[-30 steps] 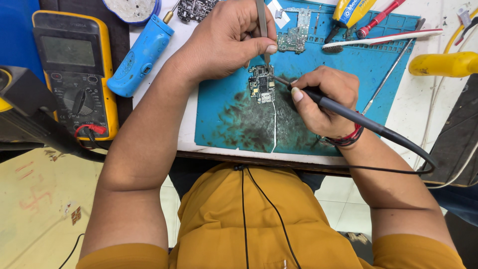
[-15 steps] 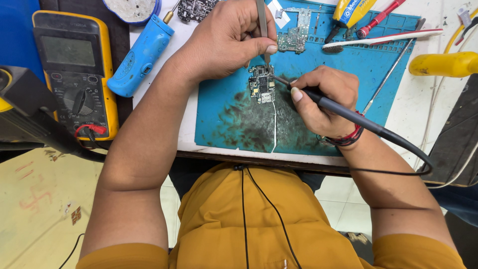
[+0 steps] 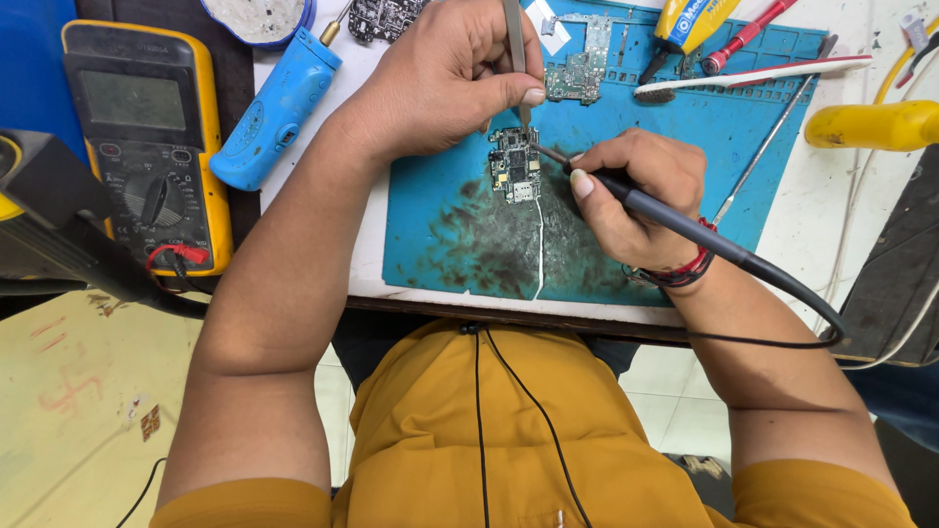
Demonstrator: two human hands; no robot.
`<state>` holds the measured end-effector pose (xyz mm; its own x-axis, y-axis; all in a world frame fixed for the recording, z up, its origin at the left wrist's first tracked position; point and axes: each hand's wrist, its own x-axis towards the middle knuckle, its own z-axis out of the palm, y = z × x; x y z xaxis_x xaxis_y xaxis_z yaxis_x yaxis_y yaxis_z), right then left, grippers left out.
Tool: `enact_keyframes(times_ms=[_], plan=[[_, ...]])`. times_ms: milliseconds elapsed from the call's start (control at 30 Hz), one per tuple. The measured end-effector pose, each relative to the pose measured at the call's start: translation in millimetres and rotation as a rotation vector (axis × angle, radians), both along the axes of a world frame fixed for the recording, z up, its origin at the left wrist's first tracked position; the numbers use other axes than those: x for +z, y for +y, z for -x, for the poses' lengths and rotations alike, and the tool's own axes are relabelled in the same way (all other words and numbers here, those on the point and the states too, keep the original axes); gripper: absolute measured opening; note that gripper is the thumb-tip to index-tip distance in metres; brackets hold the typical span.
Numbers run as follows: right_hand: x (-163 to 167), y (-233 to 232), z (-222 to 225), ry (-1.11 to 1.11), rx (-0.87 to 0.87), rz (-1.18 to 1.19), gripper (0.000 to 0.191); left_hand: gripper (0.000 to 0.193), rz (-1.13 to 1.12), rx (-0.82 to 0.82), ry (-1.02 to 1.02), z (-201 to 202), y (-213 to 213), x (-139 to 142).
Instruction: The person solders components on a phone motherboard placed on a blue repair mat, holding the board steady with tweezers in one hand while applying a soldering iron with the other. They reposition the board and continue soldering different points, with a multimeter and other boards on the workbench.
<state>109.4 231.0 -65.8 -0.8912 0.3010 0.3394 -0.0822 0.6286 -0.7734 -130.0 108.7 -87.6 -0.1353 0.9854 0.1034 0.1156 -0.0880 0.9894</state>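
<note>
Small circuit board (image 3: 514,164) lies flat on the blue mat (image 3: 685,127), mid-desk toward the far edge. Left hand (image 3: 445,73) pinches tweezers (image 3: 515,49) onto its top end; right hand (image 3: 636,196) grips the soldering iron (image 3: 675,220), tip at the board's right edge. Board judged light, stiff, fragile: best held by its bare edges.

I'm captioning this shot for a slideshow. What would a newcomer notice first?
Two bare hands meet over a small circuit board on a stained blue mat at centre: the left hand holds tweezers, the right hand a black soldering iron. A yellow multimeter lies far left.
</note>
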Motion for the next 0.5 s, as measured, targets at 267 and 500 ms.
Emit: enact_keyframes(times_ms=[267, 500], plan=[[0.4, -0.3, -0.7, 0.000, 0.002, -0.003, 0.006, 0.009, 0.102, 0.036, 0.027, 0.4, -1.3, 7.7], [-0.3, 0.0, -0.5, 0.006, 0.012, 0.000, 0.007, 0.009, 0.089, 0.026, 0.016, 0.3, -1.5, 6.3]])
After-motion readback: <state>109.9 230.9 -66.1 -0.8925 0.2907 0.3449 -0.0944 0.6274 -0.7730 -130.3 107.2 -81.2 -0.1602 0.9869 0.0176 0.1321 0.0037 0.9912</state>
